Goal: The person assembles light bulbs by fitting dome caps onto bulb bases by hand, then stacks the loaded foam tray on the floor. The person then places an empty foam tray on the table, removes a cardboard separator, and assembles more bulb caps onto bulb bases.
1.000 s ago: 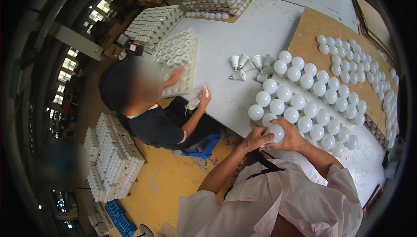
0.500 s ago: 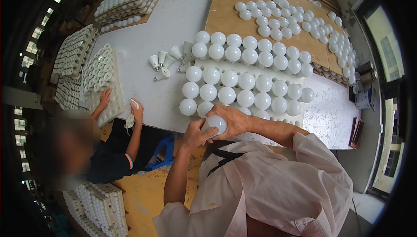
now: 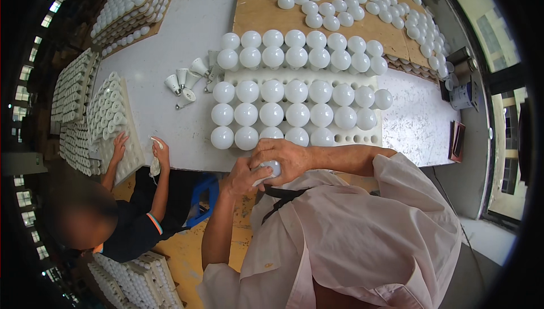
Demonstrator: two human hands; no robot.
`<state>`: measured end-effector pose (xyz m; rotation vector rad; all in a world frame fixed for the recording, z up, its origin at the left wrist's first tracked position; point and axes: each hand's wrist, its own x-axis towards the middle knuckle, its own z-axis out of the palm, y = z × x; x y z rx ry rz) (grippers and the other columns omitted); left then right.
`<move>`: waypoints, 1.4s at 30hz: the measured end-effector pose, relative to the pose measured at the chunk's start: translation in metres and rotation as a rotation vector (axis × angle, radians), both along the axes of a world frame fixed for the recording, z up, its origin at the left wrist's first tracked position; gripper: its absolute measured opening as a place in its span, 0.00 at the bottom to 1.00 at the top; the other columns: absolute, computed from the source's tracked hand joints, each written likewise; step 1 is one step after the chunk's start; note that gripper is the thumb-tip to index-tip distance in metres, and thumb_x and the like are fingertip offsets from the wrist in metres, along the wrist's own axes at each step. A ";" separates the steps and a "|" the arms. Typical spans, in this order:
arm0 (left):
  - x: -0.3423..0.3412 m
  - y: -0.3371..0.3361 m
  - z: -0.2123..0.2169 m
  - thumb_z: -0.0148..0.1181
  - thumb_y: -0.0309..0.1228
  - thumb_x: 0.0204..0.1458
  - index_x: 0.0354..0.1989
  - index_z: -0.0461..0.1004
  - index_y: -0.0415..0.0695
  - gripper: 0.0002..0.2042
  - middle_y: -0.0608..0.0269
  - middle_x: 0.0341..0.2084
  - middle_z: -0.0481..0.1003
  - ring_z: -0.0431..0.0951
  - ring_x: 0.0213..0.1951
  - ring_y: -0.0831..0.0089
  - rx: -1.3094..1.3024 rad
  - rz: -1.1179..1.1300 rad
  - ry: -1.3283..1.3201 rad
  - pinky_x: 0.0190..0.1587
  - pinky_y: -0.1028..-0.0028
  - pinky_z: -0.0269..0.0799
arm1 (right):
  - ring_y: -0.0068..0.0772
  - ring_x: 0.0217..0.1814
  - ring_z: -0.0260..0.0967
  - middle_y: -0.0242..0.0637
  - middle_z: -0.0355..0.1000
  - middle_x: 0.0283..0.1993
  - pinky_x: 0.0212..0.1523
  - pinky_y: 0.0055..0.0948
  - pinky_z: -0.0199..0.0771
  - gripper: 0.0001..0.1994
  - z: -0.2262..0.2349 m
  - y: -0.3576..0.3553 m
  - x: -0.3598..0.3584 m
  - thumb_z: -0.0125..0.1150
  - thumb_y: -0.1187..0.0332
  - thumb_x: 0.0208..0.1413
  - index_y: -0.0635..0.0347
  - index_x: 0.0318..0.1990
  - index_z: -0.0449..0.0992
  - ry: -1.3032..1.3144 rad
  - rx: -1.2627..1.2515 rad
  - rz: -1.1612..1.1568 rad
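Note:
Close to my body, at the table's front edge, both hands are closed around one white light bulb (image 3: pixel 271 167). My left hand (image 3: pixel 242 177) grips it from the left and below. Over its top and right side curls my right hand (image 3: pixel 283 157), so that only part of the white dome shows. Just beyond my hands lies a white tray with holes (image 3: pixel 362 138), carrying rows of white bulbs (image 3: pixel 296 91) standing dome up. A strip of bare holes runs between the two groups of rows.
Several loose bulbs with silvery bases (image 3: pixel 182 82) lie left of the tray. Brown boards (image 3: pixel 255 9) with white domes are at the back right. At the left, a co-worker's hand (image 3: pixel 161 151) holds a white item beside a tray of white parts (image 3: pixel 131 133). A blue stool (image 3: pixel 202 198) stands below.
My right hand has wrapped further over the bulb, covering more of its dome. The whole view has shifted, so the table things appear further left and higher.

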<state>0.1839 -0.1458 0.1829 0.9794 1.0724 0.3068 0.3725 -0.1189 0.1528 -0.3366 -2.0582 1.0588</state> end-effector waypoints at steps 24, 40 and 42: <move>0.094 -0.011 -0.041 0.61 0.31 0.53 0.51 0.68 0.31 0.20 0.42 0.45 0.74 0.80 0.35 0.70 0.109 -0.127 -0.089 0.26 0.81 0.71 | 0.46 0.45 0.66 0.45 0.63 0.49 0.44 0.39 0.70 0.18 -0.038 -0.086 0.187 0.70 0.71 0.35 0.55 0.36 0.69 -0.440 -0.138 -1.028; -0.122 0.138 -0.092 0.56 0.20 0.51 0.52 0.66 0.30 0.18 0.43 0.49 0.72 0.73 0.51 0.62 0.679 0.769 0.541 0.53 0.71 0.69 | 0.41 0.41 0.63 0.43 0.65 0.38 0.41 0.34 0.66 0.15 -0.029 -0.033 0.163 0.64 0.79 0.36 0.61 0.36 0.72 -0.250 0.133 -1.133; -0.152 0.171 -0.126 0.58 0.20 0.45 0.53 0.66 0.32 0.23 0.41 0.53 0.68 0.71 0.55 0.55 0.677 0.642 0.823 0.54 0.67 0.69 | 0.40 0.41 0.64 0.43 0.65 0.38 0.42 0.33 0.66 0.15 -0.019 -0.007 0.164 0.63 0.81 0.39 0.61 0.37 0.72 -0.227 0.078 -1.182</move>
